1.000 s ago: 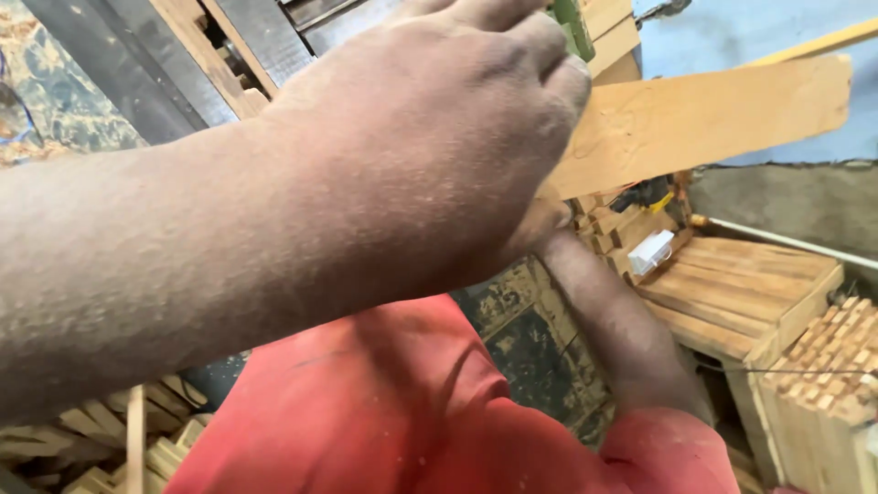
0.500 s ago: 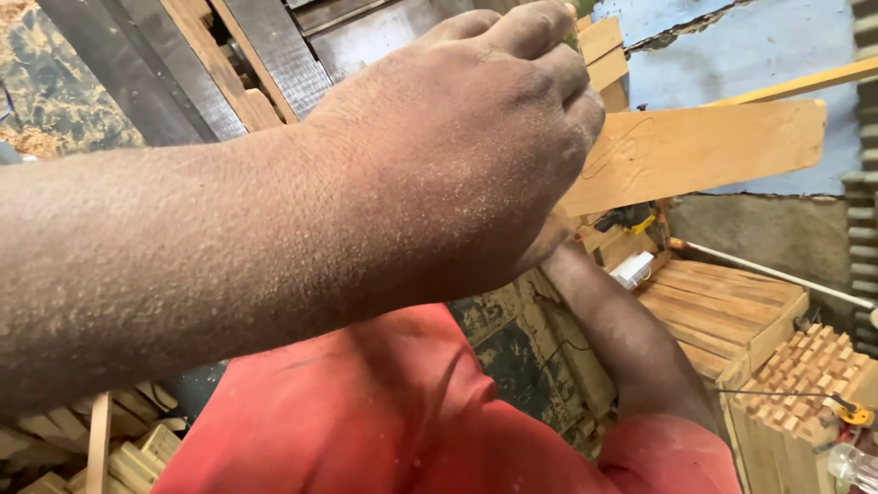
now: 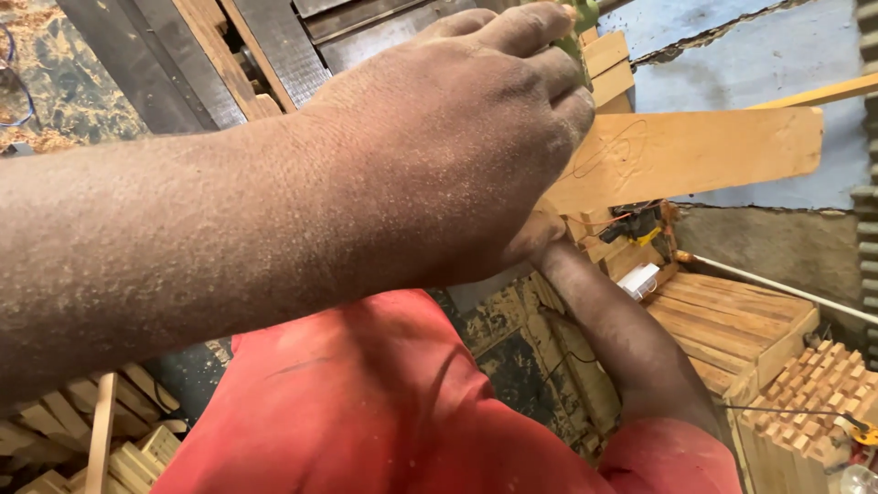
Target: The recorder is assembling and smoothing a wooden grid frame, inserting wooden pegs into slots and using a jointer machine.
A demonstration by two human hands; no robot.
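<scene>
My left hand (image 3: 457, 146), dusted with sawdust, fills the middle of the view with its fingers curled shut. A flat wooden board (image 3: 695, 155) with a pencil scrawl sticks out to the right from under those fingers, and the hand appears to grip its near end. A small green thing (image 3: 582, 16) shows just above the fingertips. My right forearm (image 3: 631, 348) rises from the lower right and ends beneath the left hand. The right hand itself is hidden behind the left hand, so its grip cannot be seen.
A grey metal machine bed with wooden rails (image 3: 274, 46) lies at the top. A slatted wooden crate (image 3: 732, 320) and stacked small wood blocks (image 3: 805, 402) sit at the right, more cut sticks (image 3: 119, 439) at the lower left. My red shirt (image 3: 366, 412) fills the bottom.
The left hand and the board have shifted slightly down and right in view. The grip looks the same.
</scene>
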